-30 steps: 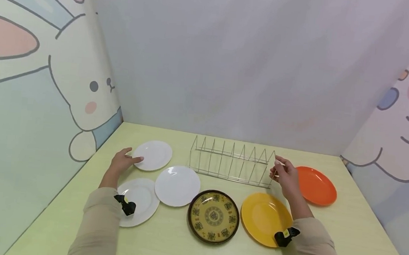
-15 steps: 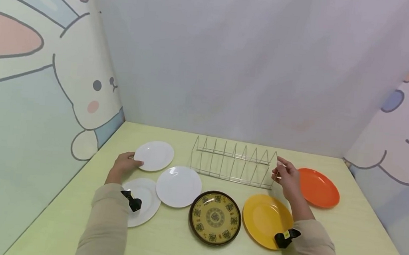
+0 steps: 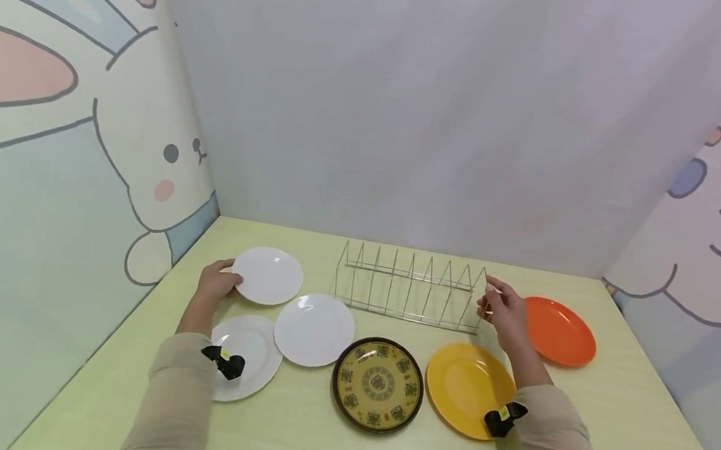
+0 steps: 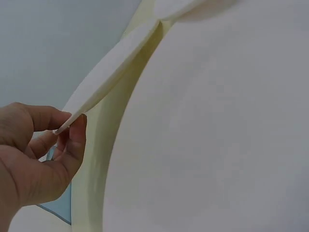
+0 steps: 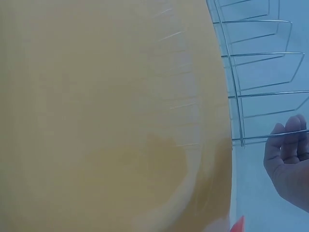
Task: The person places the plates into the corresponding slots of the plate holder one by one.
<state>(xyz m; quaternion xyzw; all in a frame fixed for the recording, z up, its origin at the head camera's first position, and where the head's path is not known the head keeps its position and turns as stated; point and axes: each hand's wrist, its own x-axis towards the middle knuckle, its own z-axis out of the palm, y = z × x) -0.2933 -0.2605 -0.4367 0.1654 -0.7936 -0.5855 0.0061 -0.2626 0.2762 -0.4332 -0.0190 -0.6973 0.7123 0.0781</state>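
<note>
My left hand [image 3: 216, 281] pinches the left edge of a small white plate [image 3: 270, 276] at the back left. In the left wrist view, thumb and fingers [image 4: 77, 145] grip the rim of this white plate [image 4: 113, 67], whose held edge is tipped up from the table. My right hand [image 3: 502, 314] holds the right end wire of a wire dish rack [image 3: 407, 315] at the back middle. The right wrist view has the fingers [image 5: 289, 140] curled at the rack's [image 5: 235, 92] end wire. The rack's slots hold no plates.
Two more white plates [image 3: 314, 329] lie on the left, one partly under my left forearm. A brown-rimmed patterned plate [image 3: 377, 385] and a yellow plate [image 3: 468, 389] lie in front of the rack. An orange plate [image 3: 558, 332] lies at right. Walls enclose the table's back and sides.
My left hand has closed on the small white plate's edge, and the plate has tilted up slightly and shifted left. My right hand and the dish rack stay put.
</note>
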